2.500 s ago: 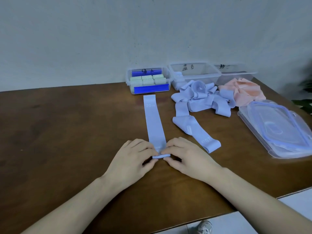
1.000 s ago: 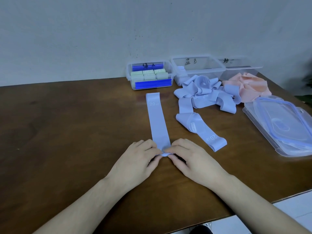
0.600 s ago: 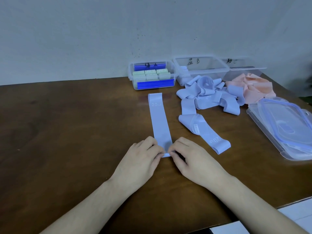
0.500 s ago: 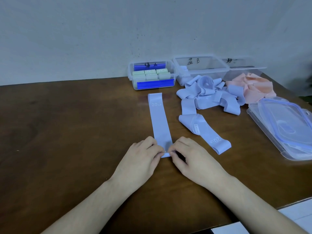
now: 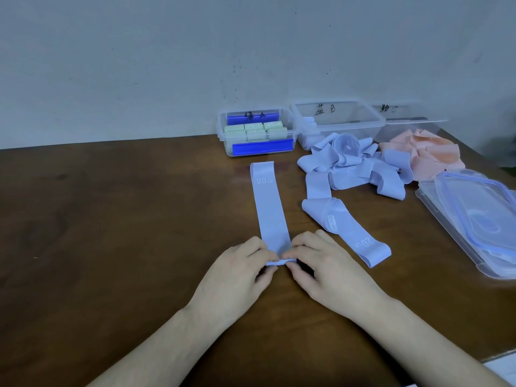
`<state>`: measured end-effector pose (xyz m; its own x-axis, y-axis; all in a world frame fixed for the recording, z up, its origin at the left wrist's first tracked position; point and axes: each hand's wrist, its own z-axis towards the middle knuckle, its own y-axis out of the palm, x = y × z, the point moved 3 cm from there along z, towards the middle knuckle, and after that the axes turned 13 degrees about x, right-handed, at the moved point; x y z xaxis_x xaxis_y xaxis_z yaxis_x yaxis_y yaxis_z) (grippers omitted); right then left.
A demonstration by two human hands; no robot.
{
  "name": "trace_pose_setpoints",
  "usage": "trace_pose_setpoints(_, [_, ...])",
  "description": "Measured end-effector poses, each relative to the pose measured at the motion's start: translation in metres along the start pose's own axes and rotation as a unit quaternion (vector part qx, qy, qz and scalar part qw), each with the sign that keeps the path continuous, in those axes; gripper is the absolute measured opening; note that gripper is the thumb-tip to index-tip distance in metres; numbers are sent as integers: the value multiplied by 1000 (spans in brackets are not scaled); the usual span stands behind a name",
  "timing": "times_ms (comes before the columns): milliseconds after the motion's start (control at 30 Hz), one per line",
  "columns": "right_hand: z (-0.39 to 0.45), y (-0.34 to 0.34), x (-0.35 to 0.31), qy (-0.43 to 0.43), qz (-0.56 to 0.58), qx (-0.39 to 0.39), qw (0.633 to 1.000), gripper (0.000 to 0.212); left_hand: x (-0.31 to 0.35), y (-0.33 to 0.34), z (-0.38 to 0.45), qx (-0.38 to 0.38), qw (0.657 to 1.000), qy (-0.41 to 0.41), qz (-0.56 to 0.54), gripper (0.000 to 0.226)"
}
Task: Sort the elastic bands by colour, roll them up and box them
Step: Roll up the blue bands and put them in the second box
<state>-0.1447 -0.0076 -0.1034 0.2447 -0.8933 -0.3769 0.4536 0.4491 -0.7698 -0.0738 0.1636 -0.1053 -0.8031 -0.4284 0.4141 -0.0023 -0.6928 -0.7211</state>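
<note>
Rolling is what we are watching, right at the near end of the blue band (image 5: 269,208), which is lying flat on the table (image 5: 111,233) and running away from us toward the boxes. The left hand (image 5: 237,275) and right hand (image 5: 324,266) are each pinching one side of the small first fold between thumb and fingertips. To do this well, we are wanting even pressure on both sides and a tight first turn, so the roll is tracking straight up the strip and not coning. The band is pale lilac-blue, smooth and wide, with "20" printed near its far end. To the right, the loose blue pile (image 5: 354,166) is waiting in front of box B (image 5: 337,118), which is possibly holding a roll already, though the plastic is blurring it. The green box (image 5: 258,134) is looking full.
</note>
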Motion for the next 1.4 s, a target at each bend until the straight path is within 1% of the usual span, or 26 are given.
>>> trace_pose_setpoints(67, [1, -2, 0, -2, -5, -5, 1000, 25, 0, 1, 0, 7, 1000, -3, 3, 12])
trace_pose_setpoints(167, [3, -2, 1, -19, -14, -25, 999, 20, 1, -1, 1, 13, 1000, -8, 8, 27])
trace_pose_setpoints(200, [4, -2, 2, -21, -12, -28, 999, 19, 1, -1, 1, 10, 1000, -14, 6, 27])
trace_pose_setpoints(267, [7, -3, 5, -23, -8, -24, 999, 17, 0, 0, 2, 2, 1000, -25, 2, 16])
trace_pose_setpoints(333, [9, -2, 7, -21, -7, -17, 1000, 21, -2, -1, 3, 1, 1000, -27, 5, 11])
trace_pose_setpoints(433, [11, 1, 9, -6, -11, -17, 1000, 29, -3, -1, 6, -10, 1000, -8, 20, 15])
trace_pose_setpoints(567, [12, 4, 11, 10, -6, -18, 1000, 32, -8, 1, 11, -20, 999, 22, 30, 15])
trace_pose_setpoints(633, [14, 4, 11, 10, 3, -16, 1000, 31, -10, 1, 13, -27, 999, 10, 24, 15])
trace_pose_setpoints(767, [18, 5, 13, -2, 10, -9, 1000, 21, -13, 2, 14, -28, 999, -5, 23, 17])
trace_pose_setpoints(933, [21, 7, 18, -4, 16, -8, 1000, 25, -12, 0, 17, -18, 1000, 18, 9, 23])
trace_pose_setpoints(1033, [22, 8, 19, 6, 16, -10, 1000, 27, -16, 3, 19, -18, 999, 39, 26, 13])
trace_pose_setpoints(1100, [22, 7, 19, 9, 16, -5, 1000, 28, -20, 6, 21, -11, 999, 34, 23, 15])
trace_pose_setpoints(1167, [22, 7, 18, 11, 17, -4, 1000, 27, -20, 5, 23, -11, 1000, 18, 17, 28])
trace_pose_setpoints(1200, [23, 7, 18, 8, 18, -3, 1000, 24, -20, 5, 24, -10, 1000, 14, 16, 30])
trace_pose_setpoints(1333, [27, 9, 21, 0, 13, -4, 1000, 21, -18, 3, 24, -9, 1000, 12, 11, 30])
trace_pose_setpoints(1400, [29, 10, 24, 1, 12, -7, 1000, 21, -17, 1, 23, -5, 1000, 17, 9, 24])
